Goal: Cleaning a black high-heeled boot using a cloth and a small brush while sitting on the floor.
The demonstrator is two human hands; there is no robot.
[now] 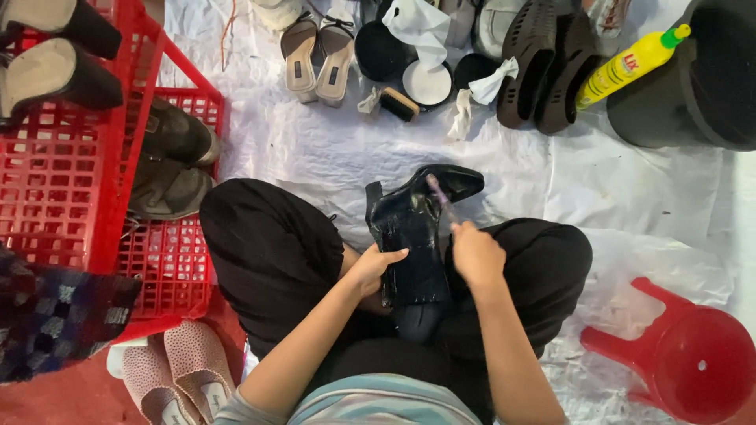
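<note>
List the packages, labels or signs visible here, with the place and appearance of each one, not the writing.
Yellow squeeze bottle: top right, lying tilted against the black bucket; green cap, red label patch.
Round black tin: top centre on the white sheet, open, pale inside.
Small dark labels on the insoles of the beige sandals: top centre, rectangular.
No signs or screens are in view.

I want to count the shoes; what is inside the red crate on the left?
In the red crate two dark shoes lie, and two black block heels rest above. A dark patterned cloth covers its near corner.
</note>
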